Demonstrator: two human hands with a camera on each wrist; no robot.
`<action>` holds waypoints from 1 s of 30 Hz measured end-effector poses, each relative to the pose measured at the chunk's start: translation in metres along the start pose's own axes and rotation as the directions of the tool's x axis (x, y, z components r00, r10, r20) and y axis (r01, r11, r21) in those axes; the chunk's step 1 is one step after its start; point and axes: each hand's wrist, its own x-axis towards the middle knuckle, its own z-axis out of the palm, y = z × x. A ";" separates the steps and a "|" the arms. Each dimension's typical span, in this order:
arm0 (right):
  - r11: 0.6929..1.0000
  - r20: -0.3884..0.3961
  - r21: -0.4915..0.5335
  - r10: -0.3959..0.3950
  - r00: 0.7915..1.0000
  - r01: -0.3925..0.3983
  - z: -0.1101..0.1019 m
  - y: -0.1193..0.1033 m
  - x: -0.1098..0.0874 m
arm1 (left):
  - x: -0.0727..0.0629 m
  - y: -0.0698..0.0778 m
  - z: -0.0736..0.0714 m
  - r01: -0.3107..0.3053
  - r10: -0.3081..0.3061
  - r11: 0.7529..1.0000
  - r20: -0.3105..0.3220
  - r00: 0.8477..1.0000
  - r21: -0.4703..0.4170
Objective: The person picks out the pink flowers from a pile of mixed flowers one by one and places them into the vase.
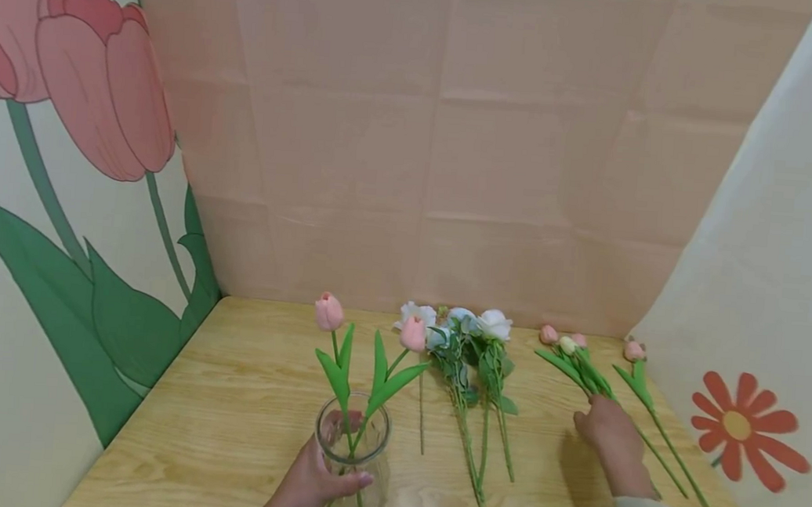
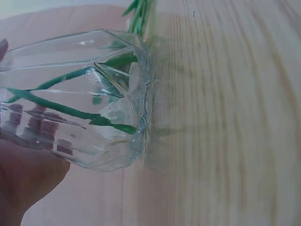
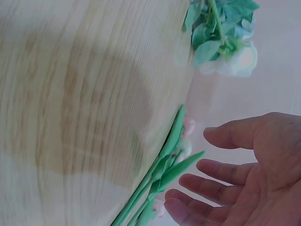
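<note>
My left hand [image 1: 309, 474] grips a clear glass vase [image 1: 377, 489], its thumb lying across the near side. Two pink tulips [image 1: 329, 312] with green leaves stand in the vase and lean apart. In the left wrist view, their green stems [image 2: 61, 106] show through the glass, whose base rests on the table. My right hand [image 1: 611, 437] is over a small bunch of tulips [image 1: 585, 370], pink and white, lying at the right. In the right wrist view, the fingers are spread beside the tulip leaves [image 3: 162, 172], with nothing held between them.
White and pale blue flowers [image 1: 474, 333] with leafy stems lie at the table's middle back. A single pink tulip [image 1: 640, 384] lies at the far right. Behind the wooden table [image 1: 226, 398] hangs a pinkish-brown backdrop [image 1: 428, 145], with printed cloths on both sides.
</note>
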 end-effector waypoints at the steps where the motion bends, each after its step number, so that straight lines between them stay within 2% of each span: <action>1: 1.000 0.001 0.002 0.005 1.000 -0.005 0.000 0.003 0.000 | 0.000 0.000 0.000 0.000 0.000 1.000 -0.002 1.000 0.008; 11: 0.999 0.009 -0.005 0.042 0.999 -0.042 -0.005 0.024 0.005 | -0.001 0.002 0.000 0.021 -0.020 0.999 -0.016 1.000 0.042; 19: 0.998 -0.013 -0.016 0.053 0.999 -0.053 -0.006 0.043 0.012 | 0.001 -0.001 0.000 -0.010 0.010 1.000 0.000 1.000 0.016; 26: 0.988 0.027 0.006 0.155 0.988 -0.155 -0.007 0.057 0.014 | 0.001 0.000 -0.001 -0.006 0.006 1.000 0.007 1.000 0.000; 30: 0.983 0.035 0.011 0.183 0.982 -0.184 -0.007 0.062 0.013 | 0.002 0.000 -0.001 -0.008 0.008 1.000 0.009 1.000 -0.008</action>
